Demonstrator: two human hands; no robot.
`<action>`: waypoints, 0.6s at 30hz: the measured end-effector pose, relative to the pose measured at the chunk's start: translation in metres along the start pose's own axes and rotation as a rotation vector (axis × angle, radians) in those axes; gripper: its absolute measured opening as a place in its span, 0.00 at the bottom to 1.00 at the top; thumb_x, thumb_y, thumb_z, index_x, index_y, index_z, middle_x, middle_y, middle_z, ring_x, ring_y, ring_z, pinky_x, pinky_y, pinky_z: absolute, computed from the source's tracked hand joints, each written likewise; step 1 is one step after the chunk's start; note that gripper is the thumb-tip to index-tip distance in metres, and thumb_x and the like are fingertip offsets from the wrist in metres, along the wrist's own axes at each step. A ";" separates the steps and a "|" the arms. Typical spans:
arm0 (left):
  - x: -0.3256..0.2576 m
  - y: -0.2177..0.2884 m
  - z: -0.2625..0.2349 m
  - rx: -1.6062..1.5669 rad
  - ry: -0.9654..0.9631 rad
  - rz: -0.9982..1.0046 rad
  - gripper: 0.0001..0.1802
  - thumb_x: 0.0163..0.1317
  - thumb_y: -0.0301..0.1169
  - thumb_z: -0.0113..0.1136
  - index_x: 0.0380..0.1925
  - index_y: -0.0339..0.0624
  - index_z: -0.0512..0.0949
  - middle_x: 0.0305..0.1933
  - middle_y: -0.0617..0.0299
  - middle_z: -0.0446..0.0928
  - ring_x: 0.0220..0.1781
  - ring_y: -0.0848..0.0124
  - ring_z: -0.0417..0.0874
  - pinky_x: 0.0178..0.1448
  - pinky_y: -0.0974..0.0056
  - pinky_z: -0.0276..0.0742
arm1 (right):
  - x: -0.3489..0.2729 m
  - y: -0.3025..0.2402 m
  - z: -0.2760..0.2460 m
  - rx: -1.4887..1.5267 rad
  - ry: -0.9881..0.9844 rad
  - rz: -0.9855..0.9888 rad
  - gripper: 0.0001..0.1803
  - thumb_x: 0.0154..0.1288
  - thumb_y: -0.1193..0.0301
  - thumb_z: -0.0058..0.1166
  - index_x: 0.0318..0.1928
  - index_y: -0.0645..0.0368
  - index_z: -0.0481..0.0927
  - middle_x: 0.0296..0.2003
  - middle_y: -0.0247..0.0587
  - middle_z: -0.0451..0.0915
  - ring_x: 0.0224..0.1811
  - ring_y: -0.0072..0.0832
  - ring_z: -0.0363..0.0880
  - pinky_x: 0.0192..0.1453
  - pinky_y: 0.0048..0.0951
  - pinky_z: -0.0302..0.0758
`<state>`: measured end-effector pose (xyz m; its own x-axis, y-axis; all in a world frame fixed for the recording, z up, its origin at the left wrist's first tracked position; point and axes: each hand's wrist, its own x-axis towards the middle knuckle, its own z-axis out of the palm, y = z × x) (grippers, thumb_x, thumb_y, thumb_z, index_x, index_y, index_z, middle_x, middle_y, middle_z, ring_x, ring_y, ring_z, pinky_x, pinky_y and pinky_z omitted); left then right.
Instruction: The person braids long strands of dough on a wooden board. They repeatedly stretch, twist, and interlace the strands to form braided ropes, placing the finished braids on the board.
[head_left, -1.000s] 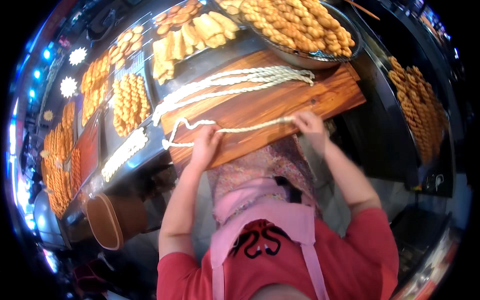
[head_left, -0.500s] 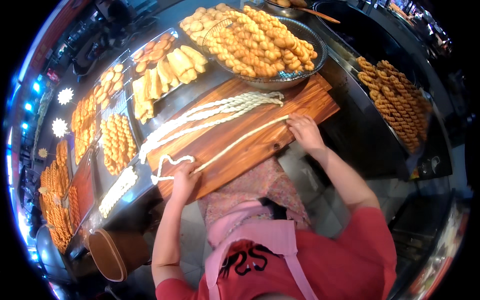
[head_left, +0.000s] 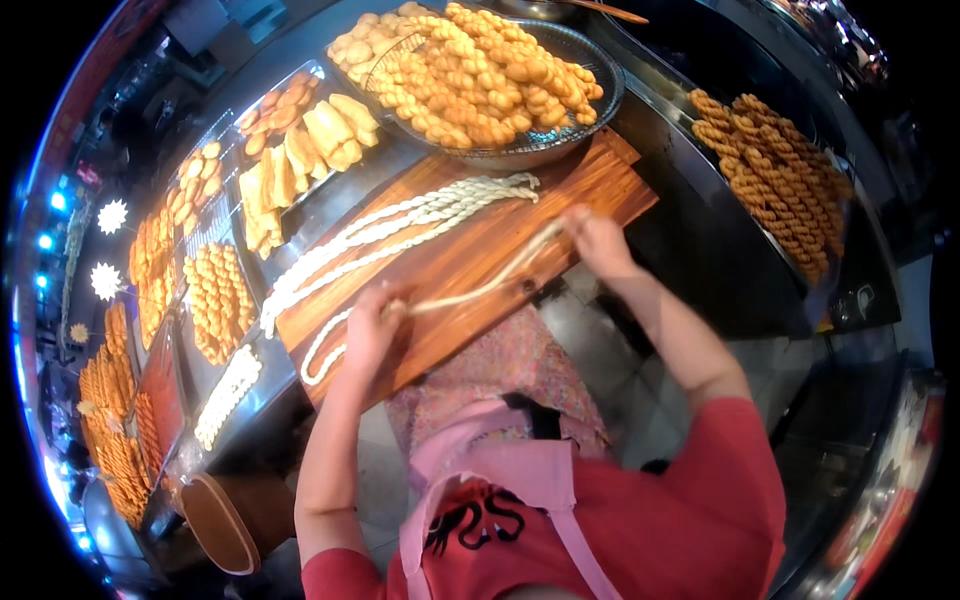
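Across the wooden board [head_left: 430,270] runs one pale dough rope [head_left: 445,301]. The left hand [head_left: 373,325] has its fingers curled closed on it, and the right hand [head_left: 598,243] pinches it farther to the right (these fingertips are somewhat blurred). A loop of the rope rests left of the left hand. Behind lie pale twisted strands [head_left: 458,199], near a bowl [head_left: 545,155] of fried twists [head_left: 470,75].

From where I stand, the left hand [head_left: 374,325] hides a stretch of the dough rope [head_left: 455,299], whose span toward the right hand [head_left: 598,243] looks blurred. Both hands' fingertips are smudged. A wooden stick [head_left: 612,10] runs out of view at the top.
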<state>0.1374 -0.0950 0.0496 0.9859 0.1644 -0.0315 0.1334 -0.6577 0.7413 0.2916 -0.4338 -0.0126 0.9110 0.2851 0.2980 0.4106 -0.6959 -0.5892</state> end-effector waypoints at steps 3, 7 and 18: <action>0.035 0.001 0.001 0.093 -0.015 0.124 0.16 0.54 0.27 0.61 0.45 0.36 0.78 0.45 0.46 0.77 0.49 0.52 0.78 0.54 0.57 0.72 | 0.049 0.040 -0.011 -0.116 0.251 -0.166 0.08 0.63 0.71 0.51 0.42 0.56 0.79 0.40 0.50 0.81 0.46 0.44 0.78 0.51 0.41 0.73; 0.008 -0.031 0.013 0.188 -0.072 0.085 0.18 0.51 0.26 0.63 0.44 0.38 0.79 0.42 0.44 0.78 0.47 0.51 0.78 0.51 0.55 0.74 | -0.004 0.038 0.007 -0.294 0.107 -0.283 0.14 0.62 0.68 0.53 0.48 0.53 0.78 0.53 0.41 0.78 0.59 0.35 0.72 0.64 0.41 0.64; -0.004 -0.034 0.001 0.133 -0.083 0.036 0.19 0.52 0.24 0.63 0.47 0.39 0.78 0.43 0.48 0.78 0.47 0.53 0.79 0.52 0.57 0.74 | -0.020 0.002 0.016 -0.395 0.054 -0.346 0.31 0.64 0.57 0.52 0.62 0.62 0.67 0.60 0.50 0.68 0.65 0.43 0.64 0.67 0.44 0.58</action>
<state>0.1288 -0.0742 0.0241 0.9945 0.0817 -0.0659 0.1050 -0.7545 0.6479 0.2746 -0.4309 -0.0316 0.7171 0.5154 0.4692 0.6315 -0.7654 -0.1242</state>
